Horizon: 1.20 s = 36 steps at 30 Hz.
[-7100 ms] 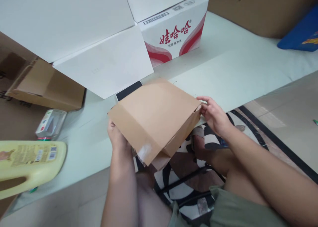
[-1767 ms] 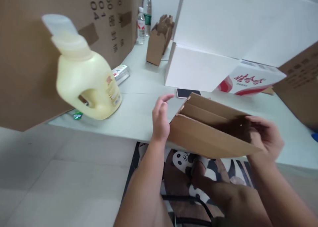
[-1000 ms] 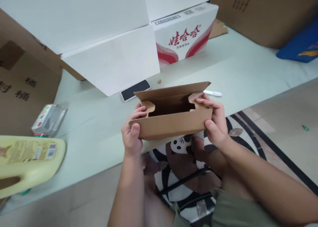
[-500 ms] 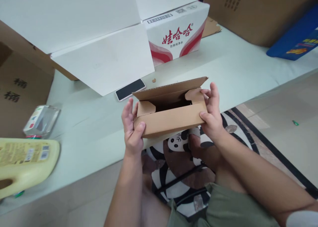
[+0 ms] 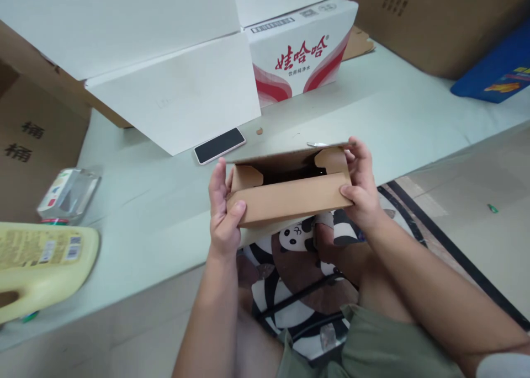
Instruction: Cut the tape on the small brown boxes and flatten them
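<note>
A small brown cardboard box (image 5: pixel 293 200) is held up between my two hands over the table's front edge, its open top tilted toward me. My left hand (image 5: pixel 226 215) grips the box's left end, thumb on the near face. On the right end, my right hand (image 5: pixel 361 187) has its thumb on the near face and its fingers behind. The long back flap stands up and is seen nearly edge-on; both short side flaps lean over the opening. Inside it is dark, and I cannot make out the contents. Behind the box, a small pale metallic-looking piece (image 5: pixel 317 144) shows by the flap's edge.
A phone (image 5: pixel 220 145) lies on the pale green table (image 5: pixel 161 201) before white cartons (image 5: pixel 178 91). A red-and-white carton (image 5: pixel 302 58) is behind. At left are a clear bottle (image 5: pixel 70 196) and a yellow jug (image 5: pixel 49 267); a blue container (image 5: pixel 494 72) stands right.
My hands and the box have shifted slightly right. The back flap has tipped away from me and now looks much thinner. The pale piece behind it has come into view.
</note>
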### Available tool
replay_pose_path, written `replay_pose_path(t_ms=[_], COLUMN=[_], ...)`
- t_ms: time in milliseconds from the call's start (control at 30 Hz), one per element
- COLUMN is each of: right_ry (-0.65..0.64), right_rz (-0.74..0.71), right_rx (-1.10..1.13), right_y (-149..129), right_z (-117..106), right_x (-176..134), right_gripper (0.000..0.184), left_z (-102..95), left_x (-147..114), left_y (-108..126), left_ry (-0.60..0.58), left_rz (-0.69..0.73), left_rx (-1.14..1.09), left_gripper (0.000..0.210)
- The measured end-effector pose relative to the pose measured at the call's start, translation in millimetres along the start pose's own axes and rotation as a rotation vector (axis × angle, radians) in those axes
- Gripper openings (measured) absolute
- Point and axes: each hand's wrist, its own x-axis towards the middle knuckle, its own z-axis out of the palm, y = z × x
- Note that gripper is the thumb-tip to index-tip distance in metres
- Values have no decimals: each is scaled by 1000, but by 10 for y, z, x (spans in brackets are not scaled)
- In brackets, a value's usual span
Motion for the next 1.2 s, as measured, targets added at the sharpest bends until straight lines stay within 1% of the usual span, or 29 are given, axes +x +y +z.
replay_pose_path(t_ms=[67,133,200,267,333,367,433,467,500,533,567,633,667,700,733,800,833,933,1000,1033,1100,1133,1167,1200], right_ry=[9,35,43,48,79,103,120,82,16,-77,-174,-318,-350,-363,-363,-333,-305,-204,-169,-157,-130,-121,-125,-141], right_rz=[-15,-40,-66,-59,0,52,172,219,244,245,221,131,85,49,22,-18,-36,-113,-173,-200,-245,-268,-292,-319], right_rx=[80,103,88,120,186,217,263,282,304,326,341,335,311,278,239,165,139,132,138,130,91,68,46,27], right_y=[16,30,44,69,120,156,229,255,267,261,238,151,98,46,0,-67,-89,-127,-145,-154,-171,-180,-191,-204], right_z=[-1,7,20,40,70,90,139,169,200,233,264,313,327,331,328,303,286,232,198,181,151,141,137,141], right_x=[-21,-42,-55,-58,-57,-57,-65,-77,-93,-115,-140,-194,-219,-240,-256,-275,-279,-287,-291,-293,-292,-289,-285,-279], right_gripper=[58,41,34,39,51,56,59,58,56,56,58,65,69,72,75,77,76,64,57,56,54,53,51,49], left_z=[-3,-3,-4,-20,-73,-116,-226,-285,-338,-378,-399,-378,-338,-286,-230,-133,-102,-76,-85,-87,-80,-69,-54,-34], left_x=[8,19,37,66,107,131,178,197,209,213,205,155,114,65,14,-81,-117,-157,-140,-127,-103,-96,-92,-91], left_y=[21,53,82,93,84,73,41,21,-1,-25,-52,-111,-144,-176,-209,-270,-298,-364,-385,-384,-355,-325,-287,-242], left_ry=[-16,-54,-73,-68,-45,-19,99,176,241,278,286,230,189,176,157,50,22,8,-13,-64,-210,-243,-213,-129], left_rz=[28,49,60,57,33,10,-57,-111,-180,-265,-355,-525,-576,-585,-580,-615,-612,-594,-630,-680,-770,-770,-715,-599], left_rx=[-2,15,48,71,69,56,-10,-63,-119,-169,-204,-221,-210,-201,-196,-208,-201,-148,-88,-56,53,142,242,330], left_gripper=[62,50,38,32,33,33,31,30,29,28,29,35,37,39,46,64,68,68,68,70,73,71,67,61])
